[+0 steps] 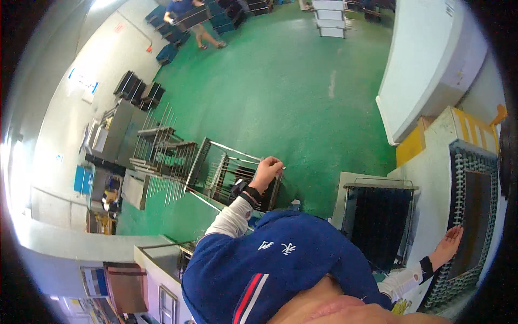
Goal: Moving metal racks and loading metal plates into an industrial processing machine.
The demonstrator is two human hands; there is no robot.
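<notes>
My left hand [268, 171] is closed at the top corner of a metal rack [224, 148], its fingers curled around the frame. Thin rods and dark upright slats fill part of that rack. Out to the right, my right hand [448, 245] has its fingers stretched out, at the near edge of a flat dark panel [476, 216]. Whether the fingertips press on the panel cannot be made out. Rows of small green-grey rollers [459, 186] surround the panel on a conveyor. Between my body and the conveyor stands a wire-framed rack of dark sheets [379, 227].
More rod racks [164, 154] stand left of the metal rack. Dark bins [132, 89] line the left wall. Far back, another person [186, 16] carries a dark crate. A white machine housing [426, 59] and a yellow-striped box [464, 129] bound the right side.
</notes>
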